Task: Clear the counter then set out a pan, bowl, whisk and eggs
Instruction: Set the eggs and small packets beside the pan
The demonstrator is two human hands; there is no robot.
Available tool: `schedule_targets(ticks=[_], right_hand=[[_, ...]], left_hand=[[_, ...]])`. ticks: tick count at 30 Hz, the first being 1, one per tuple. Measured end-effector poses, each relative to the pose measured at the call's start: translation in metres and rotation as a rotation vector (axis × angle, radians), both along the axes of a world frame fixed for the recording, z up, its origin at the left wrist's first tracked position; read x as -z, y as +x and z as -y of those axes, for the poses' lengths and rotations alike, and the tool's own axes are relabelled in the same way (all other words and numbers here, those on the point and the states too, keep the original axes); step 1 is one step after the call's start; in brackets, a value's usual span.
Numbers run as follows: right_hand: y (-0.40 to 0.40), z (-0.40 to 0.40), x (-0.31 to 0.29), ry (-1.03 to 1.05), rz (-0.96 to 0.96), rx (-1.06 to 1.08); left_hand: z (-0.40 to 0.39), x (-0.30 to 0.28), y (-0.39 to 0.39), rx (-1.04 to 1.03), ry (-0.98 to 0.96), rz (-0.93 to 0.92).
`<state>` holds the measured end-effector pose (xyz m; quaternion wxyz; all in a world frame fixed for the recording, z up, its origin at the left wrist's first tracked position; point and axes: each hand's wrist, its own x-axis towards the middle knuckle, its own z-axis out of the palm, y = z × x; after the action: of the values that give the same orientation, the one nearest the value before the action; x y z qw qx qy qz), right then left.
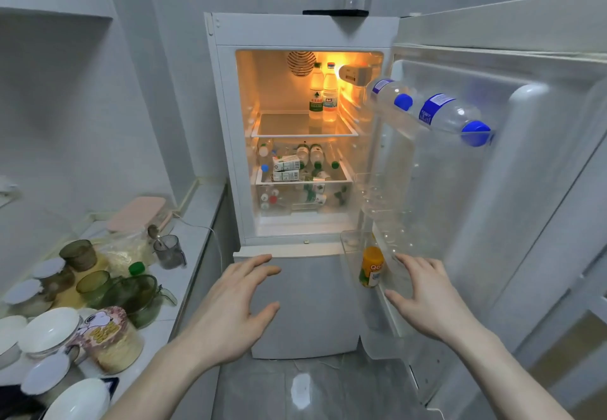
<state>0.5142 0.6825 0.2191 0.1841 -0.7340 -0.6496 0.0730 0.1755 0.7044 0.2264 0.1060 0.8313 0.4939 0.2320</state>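
A small white fridge (223, 97) stands ahead with its upper door (492, 189) swung open to the right and its light on. Inside, two bottles (323, 94) stand on the top shelf; cartons and bottles lie in the drawer (302, 170) below. No eggs show in it. My left hand (236, 304) hovers open in front of the lower door. My right hand (430, 294) is open beside the door's lower shelf, touching nothing that I can see. White bowls (49, 329) sit on the counter (193, 232) at the left. No pan or whisk is in view.
The counter holds several jars, green glass bowls (131, 294), a grey measuring cup (169, 250), a pink lidded box (138, 214) and a printed container (108, 337). Two clear bottles (437, 110) lie in the door's top rack; an orange bottle (371, 266) stands in its bottom shelf.
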Motion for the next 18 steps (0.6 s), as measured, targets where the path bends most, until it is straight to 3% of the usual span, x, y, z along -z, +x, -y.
schedule_targets(ticks=[9, 18], right_hand=[[-0.038, -0.011, 0.008, -0.015, 0.09, -0.066], [-0.094, -0.037, 0.004, -0.036, -0.038, -0.206]], left_hand=[[-0.002, 0.011, -0.01, -0.028, -0.026, 0.002], [0.001, 0.009, -0.04, -0.083, -0.02, -0.011]])
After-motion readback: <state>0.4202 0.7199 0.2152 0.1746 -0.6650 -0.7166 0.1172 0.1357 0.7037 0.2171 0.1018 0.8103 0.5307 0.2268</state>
